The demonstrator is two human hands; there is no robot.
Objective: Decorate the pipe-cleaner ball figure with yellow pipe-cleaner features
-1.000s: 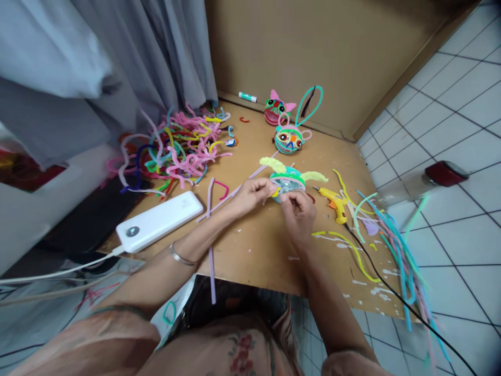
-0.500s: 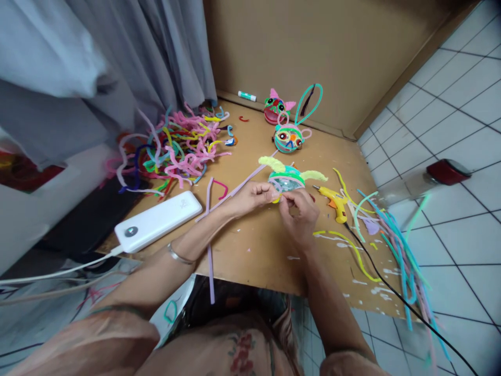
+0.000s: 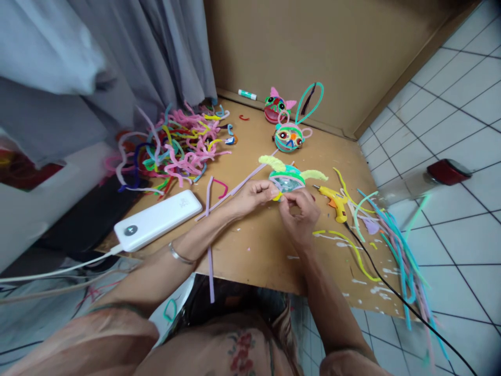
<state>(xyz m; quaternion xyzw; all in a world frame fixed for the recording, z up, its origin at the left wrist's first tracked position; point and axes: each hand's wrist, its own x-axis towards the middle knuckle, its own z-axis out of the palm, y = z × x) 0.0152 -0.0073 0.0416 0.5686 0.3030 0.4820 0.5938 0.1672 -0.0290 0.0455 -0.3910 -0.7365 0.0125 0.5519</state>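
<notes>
Left hand (image 3: 258, 194) and right hand (image 3: 299, 209) meet above the middle of the table (image 3: 254, 261), each drawn closed into a pinch, thumb against finger, with a small yellow piece (image 3: 277, 197) gripped between the two sets of fingertips. Just beyond them sits a green-rimmed animal head (image 3: 288, 183) with pale yellow ears; whether either hand touches it, I cannot tell.

The tabletop is tan and smooth, flecked with scraps and streaked with whitish smears toward its right side. Lilac strips lie left of the hands, one (image 3: 211, 271) running out over the front edge. At the back stand two more animal heads, one with pink looped ears (image 3: 288, 138), the other with pointed pink ears (image 3: 275, 110), near a green-and-white tube (image 3: 247, 94). A tangled heap of fuzzy stems (image 3: 188, 146) fills the far left, with a white power bank (image 3: 158, 220) nearer the person. To the right rest a yellow glue gun (image 3: 332, 202) and a bundle of long stems (image 3: 405, 266) trailing off the edge.

Around it all, a grey curtain (image 3: 156, 47) hangs at left, a brown panel (image 3: 282, 47) rises behind, and white tiles (image 3: 465, 250) with dark joints spread to the right, beside a clear jar with a dark red lid (image 3: 449, 173).
</notes>
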